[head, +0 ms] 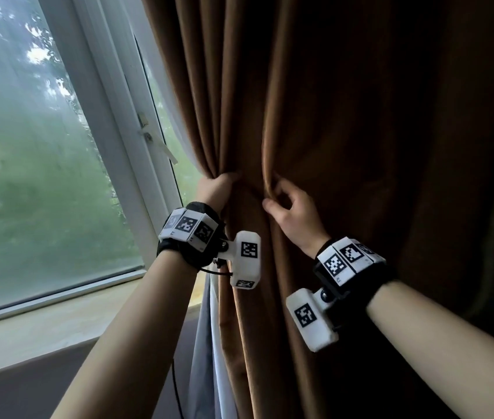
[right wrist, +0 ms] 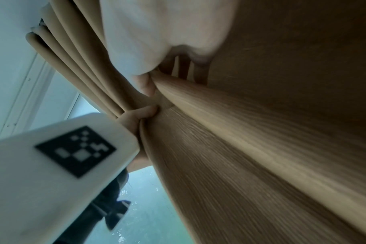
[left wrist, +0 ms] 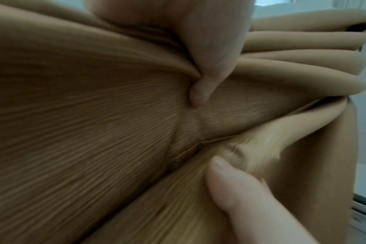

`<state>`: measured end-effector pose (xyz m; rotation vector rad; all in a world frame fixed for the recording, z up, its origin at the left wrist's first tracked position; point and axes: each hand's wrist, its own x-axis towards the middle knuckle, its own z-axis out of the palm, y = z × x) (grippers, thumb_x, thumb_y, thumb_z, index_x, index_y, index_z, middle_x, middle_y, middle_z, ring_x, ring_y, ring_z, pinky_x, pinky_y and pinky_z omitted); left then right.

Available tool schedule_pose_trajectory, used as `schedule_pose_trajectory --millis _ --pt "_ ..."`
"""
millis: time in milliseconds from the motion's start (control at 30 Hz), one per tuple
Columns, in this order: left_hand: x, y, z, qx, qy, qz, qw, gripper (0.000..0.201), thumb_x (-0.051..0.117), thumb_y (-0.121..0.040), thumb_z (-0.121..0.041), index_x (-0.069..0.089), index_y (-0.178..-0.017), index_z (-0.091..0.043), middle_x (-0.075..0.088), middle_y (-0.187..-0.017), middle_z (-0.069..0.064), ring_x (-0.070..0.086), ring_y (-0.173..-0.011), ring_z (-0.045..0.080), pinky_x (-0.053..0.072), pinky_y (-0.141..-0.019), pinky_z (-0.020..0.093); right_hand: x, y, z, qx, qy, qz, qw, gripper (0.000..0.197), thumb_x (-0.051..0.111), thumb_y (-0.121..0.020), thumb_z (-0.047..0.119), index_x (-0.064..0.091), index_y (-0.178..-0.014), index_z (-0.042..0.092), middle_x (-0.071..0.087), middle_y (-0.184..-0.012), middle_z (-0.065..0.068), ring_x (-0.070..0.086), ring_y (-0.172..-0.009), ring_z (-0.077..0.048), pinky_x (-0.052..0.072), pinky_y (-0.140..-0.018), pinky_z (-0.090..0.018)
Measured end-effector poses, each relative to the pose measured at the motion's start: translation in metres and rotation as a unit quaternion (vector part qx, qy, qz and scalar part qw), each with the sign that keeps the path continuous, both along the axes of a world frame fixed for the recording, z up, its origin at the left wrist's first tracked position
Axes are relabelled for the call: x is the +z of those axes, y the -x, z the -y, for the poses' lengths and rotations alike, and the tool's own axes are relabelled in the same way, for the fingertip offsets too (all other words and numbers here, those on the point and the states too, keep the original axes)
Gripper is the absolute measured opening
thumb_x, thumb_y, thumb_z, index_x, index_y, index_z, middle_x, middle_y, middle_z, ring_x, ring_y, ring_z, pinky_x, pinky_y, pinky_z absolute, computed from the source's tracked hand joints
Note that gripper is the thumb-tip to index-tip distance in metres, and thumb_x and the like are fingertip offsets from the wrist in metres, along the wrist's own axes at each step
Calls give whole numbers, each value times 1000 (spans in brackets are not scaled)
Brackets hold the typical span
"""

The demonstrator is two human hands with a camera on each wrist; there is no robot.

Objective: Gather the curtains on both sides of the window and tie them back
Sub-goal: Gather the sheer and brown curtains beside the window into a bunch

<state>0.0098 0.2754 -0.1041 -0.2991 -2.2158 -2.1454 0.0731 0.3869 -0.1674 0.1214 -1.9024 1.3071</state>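
Gripping the curtain (head: 239, 101), left hand (head: 214, 189) bunches folds; right hand (head: 291, 213) pinches a pleat (thumb (left wrist: 201, 89) clear only from the left wrist).

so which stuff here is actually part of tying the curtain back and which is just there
Part of the job:
- brown curtain, partly bunched
- left hand, gripping the gathered folds
- right hand, pinching the next fold
- white sheer curtain behind it, possibly

Just there:
- window handle
- window sill
- window frame

No tieback in view.
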Motion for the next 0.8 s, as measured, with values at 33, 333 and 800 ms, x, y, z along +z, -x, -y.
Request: schedule_pose_trajectory --millis 33,333,800 --pt "0 -3 2 -13 -7 9 1000 54 67 -77 -21 52 -125 -3 63 -117 15 63 -103 29 51 -94 42 0 2 3 1 5 4 1000 17 62 -83 6 60 -91 21 64 -90 4 57 -89 -12 39 -77 -7" --pt "0 -12 13 -206 -48 14 977 40 41 -95 -43 63 -77 -14 69 -60 -3 64 -54 8 54 -62 20 7 2 31 55 39 -6 998 3 59 -76 17 61 -78 18 65 -91 -14 59 -87 -23 46 -82 -33" --pt "8 -27 11 -73 69 -71 992 45 70 -81 -29 58 -120 -13 64 -115 7 62 -105 20 49 -91 28 7 3 24 165 -61 96 980 44 48 -69 -13 64 -101 12 47 -136 -8 37 -132 -17 26 -113 -28"
